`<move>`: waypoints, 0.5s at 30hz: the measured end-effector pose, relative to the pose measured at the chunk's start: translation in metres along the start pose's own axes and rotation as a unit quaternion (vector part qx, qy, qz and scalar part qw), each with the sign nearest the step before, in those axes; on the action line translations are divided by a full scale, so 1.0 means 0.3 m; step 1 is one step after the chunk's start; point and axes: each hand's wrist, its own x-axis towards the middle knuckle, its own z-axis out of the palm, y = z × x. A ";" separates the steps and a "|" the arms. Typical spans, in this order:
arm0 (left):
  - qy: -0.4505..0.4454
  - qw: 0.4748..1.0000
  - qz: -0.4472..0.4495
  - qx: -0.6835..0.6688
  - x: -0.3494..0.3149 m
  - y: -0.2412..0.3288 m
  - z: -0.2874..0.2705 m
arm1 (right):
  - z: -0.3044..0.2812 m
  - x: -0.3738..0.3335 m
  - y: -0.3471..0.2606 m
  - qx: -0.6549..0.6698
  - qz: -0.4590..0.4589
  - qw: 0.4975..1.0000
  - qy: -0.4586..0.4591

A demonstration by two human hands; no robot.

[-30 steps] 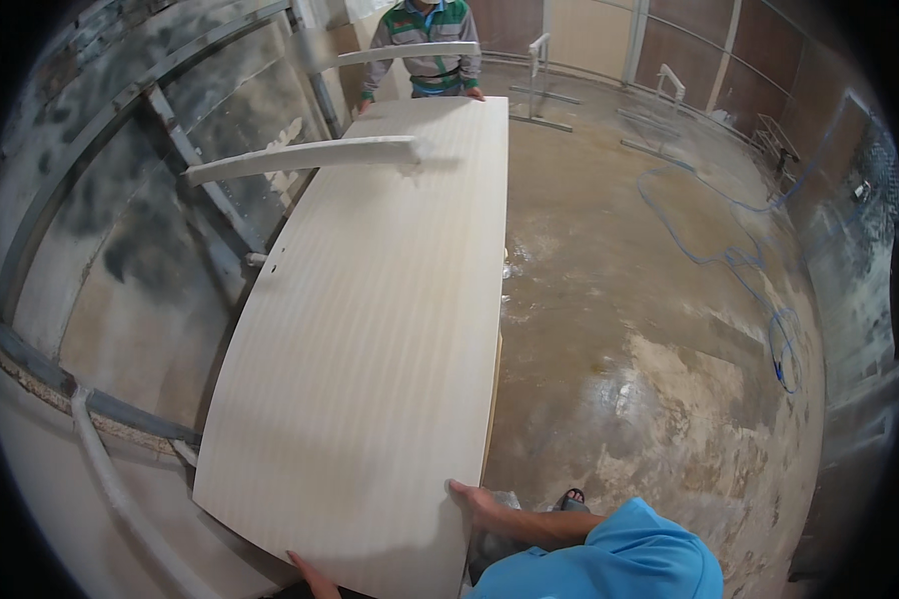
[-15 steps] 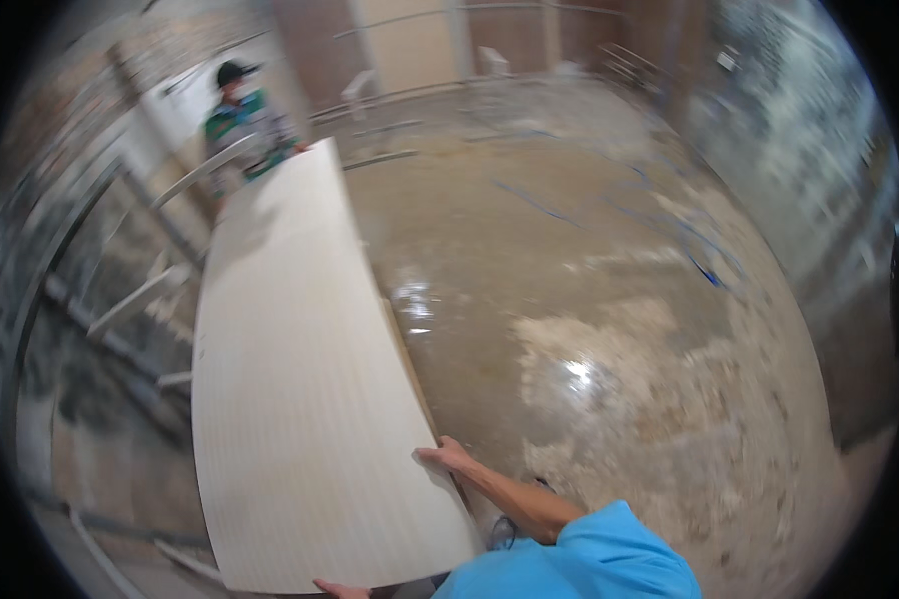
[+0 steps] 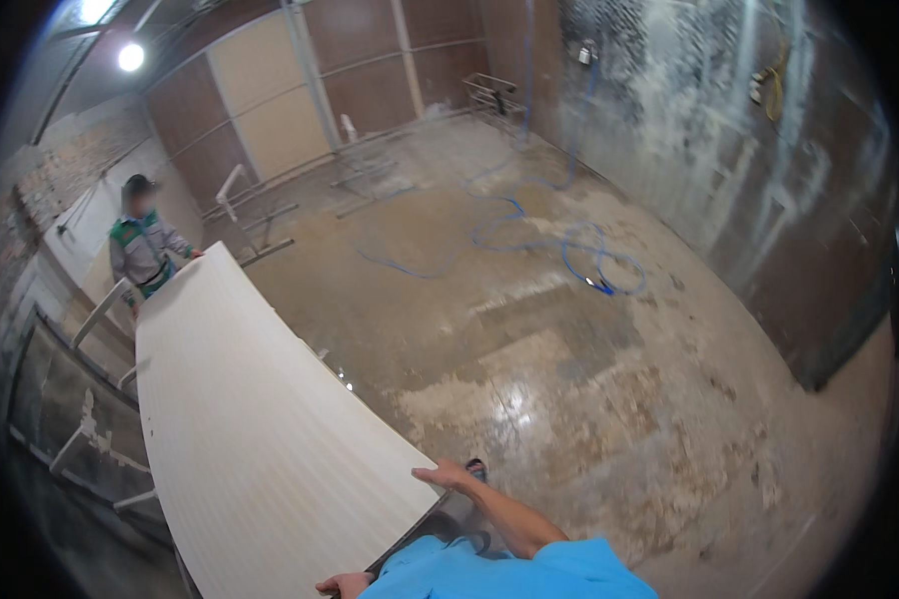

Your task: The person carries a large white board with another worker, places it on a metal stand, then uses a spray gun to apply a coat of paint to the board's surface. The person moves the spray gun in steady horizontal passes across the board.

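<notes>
A long white panel with faint lengthwise stripes stretches from me toward the far left. My right hand grips its right edge near the close corner, thumb on top and the other fingers largely hidden below. At the near edge, my left hand holds the panel close to the bottom of the view, its fingers partly hidden under it. A co-worker in a dark cap and a grey and green jacket stands at the far end, with hands on the panel's two far corners.
A metal rack with pale arms runs along the panel's left side. Blue hose lies looped on the wet, patchy floor. Low stands are beyond the co-worker. A large stained metal wall rises on the right.
My view has swung to the right and up, showing more wall and ceiling. The panel and the co-worker now appear farther left. Both my hands keep their grip on the panel.
</notes>
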 end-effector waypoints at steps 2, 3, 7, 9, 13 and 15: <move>0.002 0.999 0.016 -0.028 0.043 -0.102 0.175 | -0.163 0.114 0.030 0.046 -0.006 0.999 -0.012; 0.002 0.999 0.022 -0.047 0.069 -0.156 0.261 | -0.250 0.187 0.046 0.046 -0.005 0.999 -0.023; -0.004 0.992 0.043 -0.120 0.180 -0.373 0.661 | -0.575 0.453 0.064 0.043 -0.155 0.978 0.131; 0.007 0.988 0.053 -0.144 0.204 -0.469 0.846 | -0.803 0.545 0.043 0.022 -0.058 0.998 0.020; 0.021 0.981 0.065 -0.181 0.226 -0.618 1.271 | -1.277 0.698 -0.153 0.030 -0.014 0.998 -0.048; 0.024 0.978 0.066 -0.198 0.259 -0.710 1.516 | -1.517 0.799 -0.239 0.021 -0.038 0.998 -0.034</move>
